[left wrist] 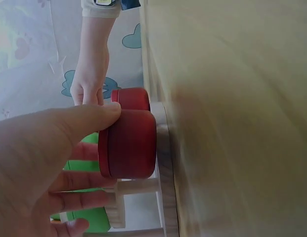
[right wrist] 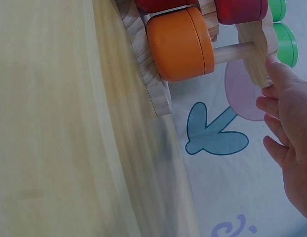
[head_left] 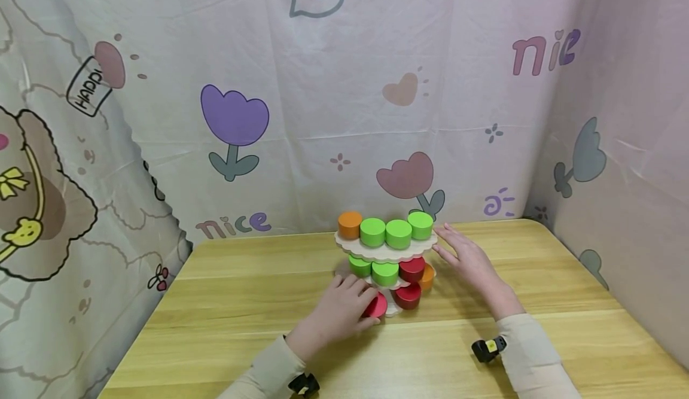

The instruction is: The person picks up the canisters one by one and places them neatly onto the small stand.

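A wooden tiered stand [head_left: 384, 249] with scalloped tiers stands on the table, bearing short round blocks. My left hand [head_left: 341, 308] is at its front left, on the lowest tier. It pinches a red round block [left wrist: 131, 145], with the thumb on one side and the fingers partly hidden behind it. Fingers of my right hand [head_left: 472, 267] touch the right edge of the top tier and look fairly straight. Green blocks [head_left: 398, 234] and an orange block [head_left: 350, 225] sit on top. Another orange block [right wrist: 178, 44] rests on the lowest tier at the right.
The stand is on a wood-grain table [head_left: 247, 285]. Behind the table hangs a printed cloth [head_left: 323, 88], which also runs along both sides. More red blocks [head_left: 407, 296] sit on the stand's lower tiers. Each wrist wears a small black camera [head_left: 487, 349].
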A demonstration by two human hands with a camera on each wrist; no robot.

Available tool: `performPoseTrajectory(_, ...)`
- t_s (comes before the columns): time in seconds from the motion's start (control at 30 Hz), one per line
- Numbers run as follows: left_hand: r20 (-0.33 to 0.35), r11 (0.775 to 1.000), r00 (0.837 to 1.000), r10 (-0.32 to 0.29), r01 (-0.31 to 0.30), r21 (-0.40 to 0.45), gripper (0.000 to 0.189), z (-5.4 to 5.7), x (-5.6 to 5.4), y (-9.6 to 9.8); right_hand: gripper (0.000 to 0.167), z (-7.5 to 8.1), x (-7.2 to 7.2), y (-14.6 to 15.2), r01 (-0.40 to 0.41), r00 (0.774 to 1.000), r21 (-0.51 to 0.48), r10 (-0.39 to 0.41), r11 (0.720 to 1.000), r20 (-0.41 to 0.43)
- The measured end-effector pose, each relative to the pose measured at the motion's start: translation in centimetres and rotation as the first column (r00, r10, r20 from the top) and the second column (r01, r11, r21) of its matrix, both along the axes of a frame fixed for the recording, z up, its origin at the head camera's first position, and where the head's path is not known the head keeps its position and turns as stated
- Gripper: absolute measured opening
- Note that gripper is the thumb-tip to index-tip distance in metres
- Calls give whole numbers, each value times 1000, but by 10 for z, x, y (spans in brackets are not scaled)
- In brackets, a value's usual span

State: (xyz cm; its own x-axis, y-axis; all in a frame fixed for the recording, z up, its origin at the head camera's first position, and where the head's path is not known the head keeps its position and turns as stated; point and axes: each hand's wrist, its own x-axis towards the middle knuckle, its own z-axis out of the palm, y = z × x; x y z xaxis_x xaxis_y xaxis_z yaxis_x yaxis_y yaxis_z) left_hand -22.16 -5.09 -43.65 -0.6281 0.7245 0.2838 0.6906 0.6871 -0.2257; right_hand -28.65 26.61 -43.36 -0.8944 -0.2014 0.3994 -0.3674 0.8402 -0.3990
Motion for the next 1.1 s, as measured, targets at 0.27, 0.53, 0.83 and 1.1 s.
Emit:
performPoseTrajectory(0.27, -22, 999, 999, 29, -28, 25, 44, -2, 1, 2, 55, 0, 1, 0, 3, 1000, 1, -3, 1000, -1)
performPoseTrajectory(0.53, -115, 999, 993, 16, -10, 50, 34, -3, 1, 2, 55, -1, 2, 0, 11, 1000, -1, -11, 1000, 7)
performPoseTrajectory(0.83, -212, 999, 977, -9, 18, 40, 25, -6, 1, 6, 56, 1, 3, 0, 11, 1000, -6, -11, 1000, 18)
performPoseTrajectory(1.1, -176, 999, 984, -14, 23, 49, 24, -7, 2, 11, 56, 2, 3, -1, 6, 1000, 0, -6, 1000, 17)
